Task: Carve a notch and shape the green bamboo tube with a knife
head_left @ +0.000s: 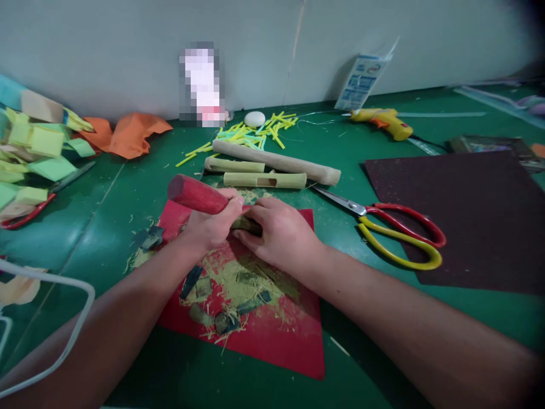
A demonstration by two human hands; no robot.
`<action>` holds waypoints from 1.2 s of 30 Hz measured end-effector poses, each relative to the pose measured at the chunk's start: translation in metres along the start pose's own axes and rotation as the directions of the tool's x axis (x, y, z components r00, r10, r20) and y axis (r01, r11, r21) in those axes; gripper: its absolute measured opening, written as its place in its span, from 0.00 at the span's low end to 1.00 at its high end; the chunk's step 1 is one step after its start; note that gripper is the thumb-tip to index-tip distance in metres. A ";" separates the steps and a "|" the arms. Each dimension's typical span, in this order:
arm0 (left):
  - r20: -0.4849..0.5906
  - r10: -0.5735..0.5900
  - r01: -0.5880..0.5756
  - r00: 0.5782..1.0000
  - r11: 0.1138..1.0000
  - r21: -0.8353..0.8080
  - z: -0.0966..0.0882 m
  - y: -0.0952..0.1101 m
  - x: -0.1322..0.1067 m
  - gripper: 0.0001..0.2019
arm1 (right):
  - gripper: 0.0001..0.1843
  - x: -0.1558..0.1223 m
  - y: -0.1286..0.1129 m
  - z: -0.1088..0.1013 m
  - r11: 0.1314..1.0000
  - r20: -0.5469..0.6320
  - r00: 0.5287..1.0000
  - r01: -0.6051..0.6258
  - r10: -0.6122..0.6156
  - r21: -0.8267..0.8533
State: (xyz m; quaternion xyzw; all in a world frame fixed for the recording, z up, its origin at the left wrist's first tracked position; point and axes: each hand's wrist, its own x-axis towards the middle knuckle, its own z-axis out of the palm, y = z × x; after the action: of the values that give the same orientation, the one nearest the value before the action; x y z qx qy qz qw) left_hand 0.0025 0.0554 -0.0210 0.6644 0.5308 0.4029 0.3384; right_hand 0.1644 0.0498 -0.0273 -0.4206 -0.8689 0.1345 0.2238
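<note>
My left hand is closed around a tool with a thick red handle, its butt pointing up and left. The working end of this tool is hidden behind my hands. My right hand grips a short dark greenish bamboo piece, close against my left fingers. Both hands are over a red sheet strewn with pale shavings and dark green bark-like chips. Just beyond them lie a bamboo tube with a rectangular notch, another bamboo tube and a longer pale stick.
Scissors with red and yellow handles overlap a dark brown sheet at right. Behind are a yellow glue gun, cut straws and a white oval object. Paper pieces and a white wire frame are at left.
</note>
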 end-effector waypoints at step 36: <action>-0.008 -0.066 0.066 0.998 0.997 -0.038 0.001 0.004 0.000 0.14 | 0.11 0.000 0.001 -0.002 0.999 0.011 1.000 -0.007 0.007 0.041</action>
State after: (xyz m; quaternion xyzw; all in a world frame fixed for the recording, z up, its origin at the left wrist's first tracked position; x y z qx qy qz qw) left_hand 0.0052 0.0547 -0.0182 0.6381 0.5462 0.4046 0.3617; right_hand 0.1654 0.0504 -0.0259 -0.4182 -0.8656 0.1556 0.2273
